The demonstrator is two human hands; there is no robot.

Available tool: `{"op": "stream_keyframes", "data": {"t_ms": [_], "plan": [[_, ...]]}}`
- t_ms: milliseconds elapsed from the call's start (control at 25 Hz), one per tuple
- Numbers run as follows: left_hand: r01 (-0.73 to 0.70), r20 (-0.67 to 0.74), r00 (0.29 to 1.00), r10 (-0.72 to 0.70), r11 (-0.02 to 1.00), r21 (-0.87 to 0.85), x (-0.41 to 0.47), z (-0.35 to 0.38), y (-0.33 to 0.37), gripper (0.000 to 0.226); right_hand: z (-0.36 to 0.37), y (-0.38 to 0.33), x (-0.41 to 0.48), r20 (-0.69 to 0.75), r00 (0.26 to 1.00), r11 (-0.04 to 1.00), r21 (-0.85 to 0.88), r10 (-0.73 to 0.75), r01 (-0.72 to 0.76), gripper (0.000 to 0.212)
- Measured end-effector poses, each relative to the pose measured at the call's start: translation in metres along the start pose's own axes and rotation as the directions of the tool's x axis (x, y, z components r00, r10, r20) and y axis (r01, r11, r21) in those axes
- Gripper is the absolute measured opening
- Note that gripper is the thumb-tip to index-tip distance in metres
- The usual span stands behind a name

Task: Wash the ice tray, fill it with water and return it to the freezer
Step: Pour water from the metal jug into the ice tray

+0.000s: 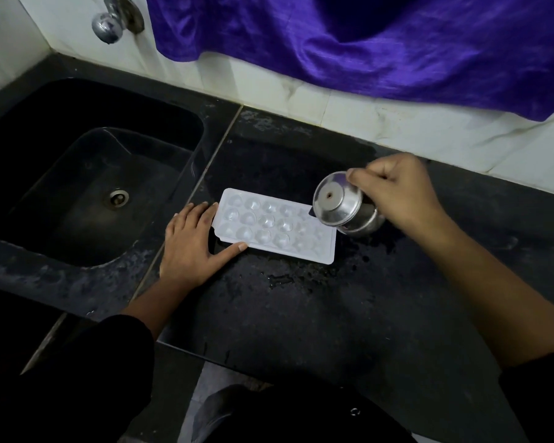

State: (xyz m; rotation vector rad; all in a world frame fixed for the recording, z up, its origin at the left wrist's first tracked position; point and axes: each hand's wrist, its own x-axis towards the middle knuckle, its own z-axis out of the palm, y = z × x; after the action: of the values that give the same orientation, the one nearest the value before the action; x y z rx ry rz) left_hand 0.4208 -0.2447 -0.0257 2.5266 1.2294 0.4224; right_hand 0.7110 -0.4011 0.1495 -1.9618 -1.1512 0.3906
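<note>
my left hand (191,247) flat, ice tray (277,230) touching at 3 o'clock | my right hand (400,190) grips steel cup (341,206), tray at 8 o'clock

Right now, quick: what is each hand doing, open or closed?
Left hand: open, straight fingers touching the left end of the white plastic ice tray.
Right hand: closed, its grip round a small shiny steel pot tilted over the tray.

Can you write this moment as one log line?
left hand: flat, touches ice tray on counter | right hand: grips tilted steel cup at tray's other end
</note>
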Motion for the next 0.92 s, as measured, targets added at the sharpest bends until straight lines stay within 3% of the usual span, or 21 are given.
{"op": "stream_keyframes", "data": {"t_ms": [80,160,320,480,600,720,920], "plan": [[-0.002,-0.004,1.0,0.002,1.0,-0.001,0.0,0.001,-0.001,0.102,0.012,-0.011,0.004,0.066,0.994,0.955,-0.277,-0.092,0.107,0.052],[-0.002,-0.006,1.0,0.002,1.0,-0.004,0.0,0.002,-0.002,0.102,0.023,-0.02,0.004,0.126,0.982,0.885,-0.43,-0.139,0.18,0.048],[0.004,-0.012,1.0,-0.004,1.0,-0.01,0.0,0.002,-0.002,0.102,0.034,-0.027,0.006,0.182,0.966,0.822,-0.51,-0.184,0.252,0.048],[0.003,-0.016,1.0,-0.003,1.0,-0.012,0.0,0.002,-0.002,0.103,0.031,-0.026,0.01,0.154,0.968,0.831,-0.497,-0.199,0.25,0.047],[0.003,-0.012,1.0,-0.003,1.0,-0.008,0.0,0.002,-0.002,0.104,0.016,-0.017,0.01,0.095,0.986,0.915,-0.369,-0.135,0.161,0.05],[0.002,-0.009,1.0,-0.002,1.0,-0.01,0.0,0.001,-0.001,0.104,0.001,-0.001,0.007,0.03,0.999,0.997,-0.082,-0.011,0.013,0.05],[-0.001,0.0,1.0,0.001,1.0,-0.004,0.001,0.002,-0.002,0.103,-0.001,0.01,0.0,-0.056,0.981,0.931,0.331,0.184,-0.156,0.042]]}}
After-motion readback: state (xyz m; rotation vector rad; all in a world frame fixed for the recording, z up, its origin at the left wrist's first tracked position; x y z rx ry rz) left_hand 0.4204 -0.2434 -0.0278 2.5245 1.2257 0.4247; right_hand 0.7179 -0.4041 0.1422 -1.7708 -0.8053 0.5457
